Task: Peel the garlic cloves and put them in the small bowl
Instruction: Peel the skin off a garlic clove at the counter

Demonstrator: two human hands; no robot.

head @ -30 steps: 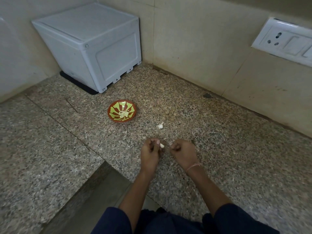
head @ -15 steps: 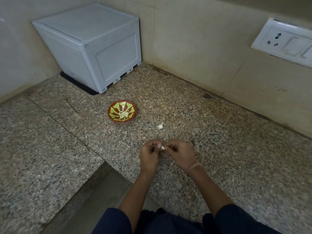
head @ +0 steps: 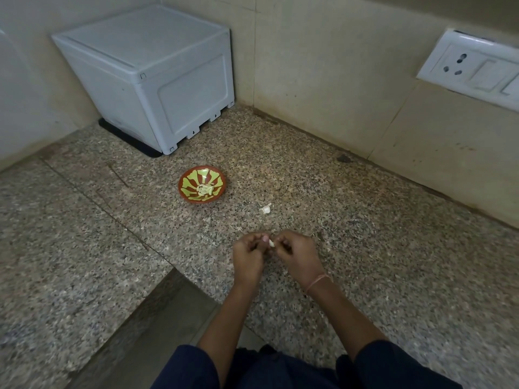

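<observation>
Between the fingers: one garlic clove [head: 271, 243], pinched from both sides, nearer the person than the small bowl [head: 182, 182] and to its right.
Fingers: left hand [head: 248, 254] and right hand [head: 297, 254] both curled, fingertips [head: 264, 239] closed on the clove.
Step, as judged: peeling.
Doing it well: steady the clove with the left, nick the skin at one end with a right nail, strip lengthwise; light pressure so it does not shoot out.
Cloves in hand: one.
Loose on table [head: 393, 276]: one white piece [head: 266, 209] between bowl and hands; clove or husk, cannot tell.
Bowls: one, pale pieces [head: 203, 189] inside, number unclear.
</observation>
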